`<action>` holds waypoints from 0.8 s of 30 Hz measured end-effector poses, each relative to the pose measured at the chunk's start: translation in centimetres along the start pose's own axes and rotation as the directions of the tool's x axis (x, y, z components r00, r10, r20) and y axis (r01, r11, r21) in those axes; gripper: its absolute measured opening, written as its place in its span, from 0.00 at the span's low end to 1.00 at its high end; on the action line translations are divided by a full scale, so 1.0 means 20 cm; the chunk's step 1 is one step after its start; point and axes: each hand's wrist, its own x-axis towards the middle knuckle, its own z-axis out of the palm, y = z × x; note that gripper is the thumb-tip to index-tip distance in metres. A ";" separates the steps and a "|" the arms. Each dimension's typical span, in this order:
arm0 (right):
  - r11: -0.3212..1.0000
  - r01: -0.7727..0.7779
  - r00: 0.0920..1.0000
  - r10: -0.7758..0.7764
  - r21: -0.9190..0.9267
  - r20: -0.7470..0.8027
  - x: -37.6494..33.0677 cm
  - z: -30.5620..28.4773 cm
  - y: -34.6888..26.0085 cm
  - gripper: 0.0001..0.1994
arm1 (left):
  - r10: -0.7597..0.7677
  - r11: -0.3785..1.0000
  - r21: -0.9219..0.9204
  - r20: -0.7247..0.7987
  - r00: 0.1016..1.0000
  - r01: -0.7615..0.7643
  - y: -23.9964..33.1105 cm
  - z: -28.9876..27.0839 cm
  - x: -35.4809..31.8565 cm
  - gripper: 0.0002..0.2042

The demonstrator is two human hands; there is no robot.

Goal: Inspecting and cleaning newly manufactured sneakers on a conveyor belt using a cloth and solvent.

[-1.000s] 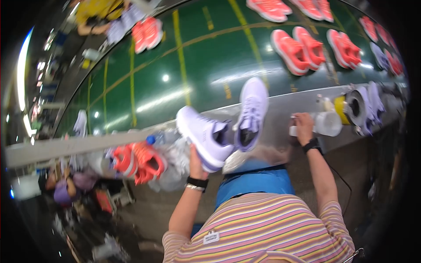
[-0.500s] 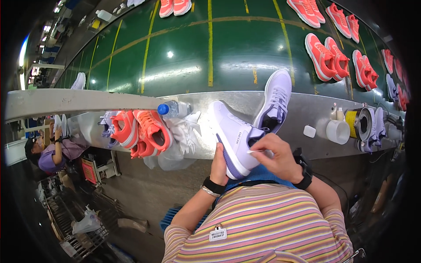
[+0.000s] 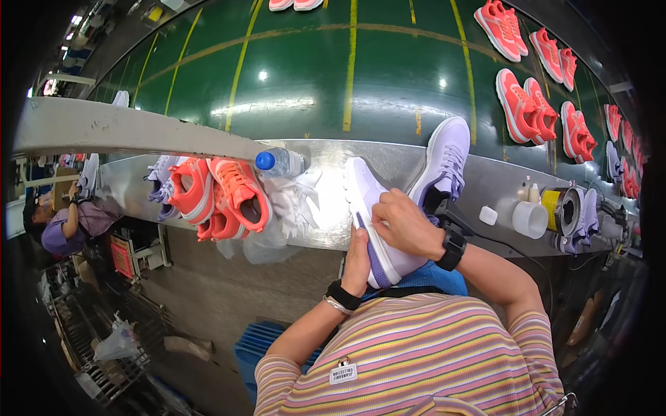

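Your left hand (image 3: 358,258) cups the lavender sneaker (image 3: 371,222) from below at the near bench (image 3: 485,182) edge, sole side up; your right hand (image 3: 404,223) presses on top, fingers curled over it. Looks like an inspection or wipe step; next move likely needs turning it while keeping grip. Second lavender sneaker (image 3: 444,158) stands just behind. Coral sneakers (image 3: 222,197) and a water bottle (image 3: 279,163) sit left; green conveyor (image 3: 388,76) beyond.
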 end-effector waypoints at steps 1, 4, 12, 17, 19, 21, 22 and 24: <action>1.000 0.018 0.998 -0.019 0.020 0.066 -0.02 -0.02 0.00 0.04 | -0.021 1.000 -0.005 0.008 1.000 0.021 0.02 0.00 -0.01 0.24; 0.999 0.021 0.993 -0.026 0.041 0.116 -0.03 -0.02 -0.01 0.05 | 0.027 0.999 0.036 0.053 0.998 -0.029 0.01 -0.01 0.00 0.25; 0.995 -0.049 0.974 0.029 0.087 0.225 -0.03 -0.04 -0.02 0.05 | 0.040 0.989 0.142 0.082 0.996 -0.051 0.03 -0.01 -0.02 0.25; 0.997 0.006 1.000 -0.007 0.083 0.005 -0.01 0.03 0.03 0.04 | 0.049 0.988 0.143 0.099 0.994 -0.063 0.02 0.00 -0.02 0.26; 0.995 0.005 1.000 -0.002 0.103 -0.024 -0.04 0.03 0.02 0.04 | 0.026 0.993 0.113 0.090 0.996 -0.036 0.01 0.00 -0.02 0.26; 0.993 0.004 0.994 -0.017 0.121 0.112 -0.11 0.03 0.01 0.05 | 0.042 0.989 0.137 0.072 0.996 -0.052 0.00 -0.01 -0.03 0.26; 0.987 -0.004 0.988 -0.020 0.160 0.150 -0.13 0.01 0.01 0.05 | 0.058 0.985 0.159 0.055 0.997 -0.067 0.00 -0.01 -0.03 0.26; 0.983 -0.025 0.992 0.002 0.179 0.125 -0.12 0.01 0.00 0.05 | 0.053 0.987 0.148 0.067 0.996 -0.062 -0.01 -0.02 -0.03 0.25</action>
